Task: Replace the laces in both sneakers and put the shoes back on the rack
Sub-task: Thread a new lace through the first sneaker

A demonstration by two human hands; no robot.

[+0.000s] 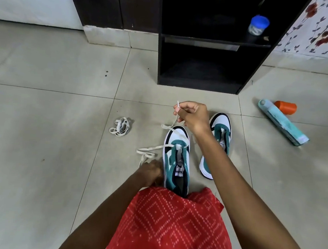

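Note:
Two teal, white and black sneakers stand on the tiled floor, toes pointing away from me. The nearer sneaker [176, 160] has a cream lace [153, 148] threaded through its front eyelets. My right hand [194, 116] is raised beyond the toe and pinches one end of that lace near its tip. My left hand [151, 173] is low beside the shoe's left side and grips the other end, which loops on the floor. The second sneaker [220, 136] lies to the right, partly hidden by my right forearm. A bundled spare lace [120, 128] lies on the floor to the left.
A dark wooden rack [203, 68] with open shelves stands just beyond the shoes; a blue-lidded jar [258, 26] sits on its shelf. A teal box [283, 122] and an orange cap [286, 107] lie on the floor at right. My red patterned garment [171, 223] fills the foreground.

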